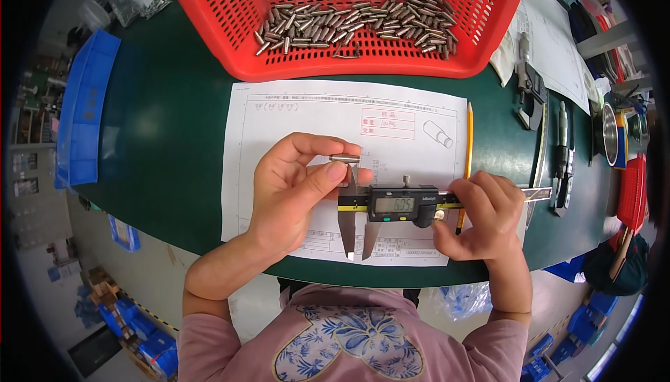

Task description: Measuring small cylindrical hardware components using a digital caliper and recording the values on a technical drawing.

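So I've got one little steel pin (pixel 345 159) pinched between the thumb and fingers of my left hand (pixel 293 179), lying pretty much sideways, right up by the small upper jaws of the caliper (pixel 394 204). Can't tell if those jaws actually touch it. My right hand (pixel 485 214) has hold of the caliper, fingers curled over the beam and thumb down by the little roller. The long jaws point back toward me with a gap between them, and the screen is lit up with a reading.

All this is happening over a drawing (pixel 293 123) flat on the green table (pixel 167 116), with a red stamped box and a sketch of a stepped cylinder on it. A yellow pencil (pixel 469 137) lies along its right edge, and the caliper's beam crosses over it. Just past the sheet there's a red basket (pixel 202 12) with a load of similar pins (pixel 412 22) scattered across the bottom.

Off to the right are two micrometers, one nearer (pixel 562 158) and one farther back (pixel 530 82), plus a metal bowl (pixel 608 137). Way over left, a blue bin (pixel 87 109) sits near the table's edge.
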Tool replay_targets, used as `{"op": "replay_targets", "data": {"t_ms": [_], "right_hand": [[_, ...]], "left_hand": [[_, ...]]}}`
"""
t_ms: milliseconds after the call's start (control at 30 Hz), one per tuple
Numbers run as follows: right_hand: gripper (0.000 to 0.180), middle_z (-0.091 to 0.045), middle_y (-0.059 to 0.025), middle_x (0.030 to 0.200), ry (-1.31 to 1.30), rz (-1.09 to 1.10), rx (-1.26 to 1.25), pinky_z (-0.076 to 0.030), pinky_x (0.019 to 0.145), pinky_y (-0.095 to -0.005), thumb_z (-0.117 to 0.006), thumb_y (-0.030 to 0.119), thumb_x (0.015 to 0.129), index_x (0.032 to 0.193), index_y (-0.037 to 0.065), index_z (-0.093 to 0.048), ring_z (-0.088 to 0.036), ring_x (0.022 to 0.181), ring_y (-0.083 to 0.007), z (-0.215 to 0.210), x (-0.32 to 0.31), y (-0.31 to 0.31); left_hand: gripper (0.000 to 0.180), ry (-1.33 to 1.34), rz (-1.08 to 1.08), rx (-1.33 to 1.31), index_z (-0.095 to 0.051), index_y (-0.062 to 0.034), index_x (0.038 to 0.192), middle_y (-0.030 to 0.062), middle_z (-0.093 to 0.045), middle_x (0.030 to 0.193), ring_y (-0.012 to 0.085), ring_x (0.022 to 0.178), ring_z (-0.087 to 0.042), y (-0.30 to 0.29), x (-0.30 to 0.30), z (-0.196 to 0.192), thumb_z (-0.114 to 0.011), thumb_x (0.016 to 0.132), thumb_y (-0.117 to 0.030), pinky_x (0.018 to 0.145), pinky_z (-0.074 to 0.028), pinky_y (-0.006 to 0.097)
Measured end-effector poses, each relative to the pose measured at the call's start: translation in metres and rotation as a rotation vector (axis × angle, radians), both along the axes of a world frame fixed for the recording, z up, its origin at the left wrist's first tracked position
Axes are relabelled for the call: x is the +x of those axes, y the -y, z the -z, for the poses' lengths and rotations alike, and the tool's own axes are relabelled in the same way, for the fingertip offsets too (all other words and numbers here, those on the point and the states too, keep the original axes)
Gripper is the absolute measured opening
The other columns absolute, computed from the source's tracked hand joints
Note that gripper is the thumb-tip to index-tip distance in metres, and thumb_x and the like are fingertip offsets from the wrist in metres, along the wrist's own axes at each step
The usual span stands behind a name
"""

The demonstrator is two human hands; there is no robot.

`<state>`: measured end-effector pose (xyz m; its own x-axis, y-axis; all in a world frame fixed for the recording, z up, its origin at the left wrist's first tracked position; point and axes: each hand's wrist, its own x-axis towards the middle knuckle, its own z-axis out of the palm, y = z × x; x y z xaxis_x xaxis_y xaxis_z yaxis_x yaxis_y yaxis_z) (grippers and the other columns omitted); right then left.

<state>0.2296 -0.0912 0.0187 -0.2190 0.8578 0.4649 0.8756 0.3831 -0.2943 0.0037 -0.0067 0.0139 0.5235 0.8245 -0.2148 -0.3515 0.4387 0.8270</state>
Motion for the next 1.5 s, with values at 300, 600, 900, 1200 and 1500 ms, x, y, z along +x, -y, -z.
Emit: {"op": "replay_targets", "data": {"t_ms": [300, 600, 900, 1200, 1500], "right_hand": [[0.033, -0.046, -0.0031, 0.058, -0.015, 0.006, 0.010, -0.035, 0.038, -0.0289, -0.067, 0.030, 0.056, 0.074, 0.005, -0.055, -0.044, 0.041, -0.0188, 0.000, 0.000, -0.003], [0.043, -0.038, -0.0015, 0.052, 0.001, 0.059, 0.043, -0.032, 0.037, -0.0289, -0.073, 0.046, 0.058, 0.060, 0.009, -0.049, -0.043, 0.040, -0.0183, 0.000, 0.010, -0.002], [0.032, -0.056, -0.0094, 0.060, -0.361, 0.846, 0.065, -0.040, 0.047, -0.0287, -0.069, 0.031, 0.070, 0.073, 0.000, -0.061, -0.052, 0.048, -0.0190, -0.038, 0.055, -0.004], [0.027, -0.060, -0.0200, 0.094, -0.265, 0.961, -0.235, -0.045, 0.079, -0.0424, -0.049, 0.010, 0.076, 0.101, 0.002, -0.058, -0.057, 0.089, -0.0376, 0.009, 0.096, -0.091], [0.017, -0.058, -0.0202, 0.098, -0.078, 0.975, -0.308, -0.047, 0.075, -0.0447, -0.049, 0.008, 0.077, 0.091, 0.000, -0.055, -0.058, 0.089, -0.0374, 0.009, 0.061, -0.113]], "left_hand": [[0.017, 0.018, -0.016, 0.016, -0.048, 0.0008, 0.101, 0.0157, -0.056, 0.103, 0.0253, 0.088, -0.063, -0.001, -0.001, 0.003, -0.051, 0.084, 0.002, 0.074, -0.054, 0.032], [0.017, -0.277, -0.094, 0.273, -0.051, 0.0004, 0.098, 0.0123, -0.059, 0.097, 0.0188, 0.080, -0.063, -0.025, 0.007, 0.000, -0.057, 0.083, -0.006, 0.067, -0.050, 0.024], [0.027, -1.161, -0.277, 1.295, -0.055, -0.0037, 0.107, 0.0082, -0.059, 0.092, 0.0229, 0.081, -0.058, -0.143, 0.007, 0.006, -0.057, 0.080, -0.007, 0.071, -0.047, 0.030], [0.025, -0.993, -0.241, 1.605, -0.056, -0.0024, 0.102, 0.0111, -0.052, 0.108, 0.0285, 0.100, -0.051, -0.095, -0.005, 0.009, -0.058, 0.077, -0.006, 0.086, -0.041, 0.035], [0.020, -0.796, -0.145, 1.671, -0.044, 0.0007, 0.061, 0.0112, -0.047, 0.064, 0.0275, 0.064, -0.048, -0.079, -0.044, 0.010, -0.058, 0.075, 0.001, 0.054, -0.038, 0.034]]}}
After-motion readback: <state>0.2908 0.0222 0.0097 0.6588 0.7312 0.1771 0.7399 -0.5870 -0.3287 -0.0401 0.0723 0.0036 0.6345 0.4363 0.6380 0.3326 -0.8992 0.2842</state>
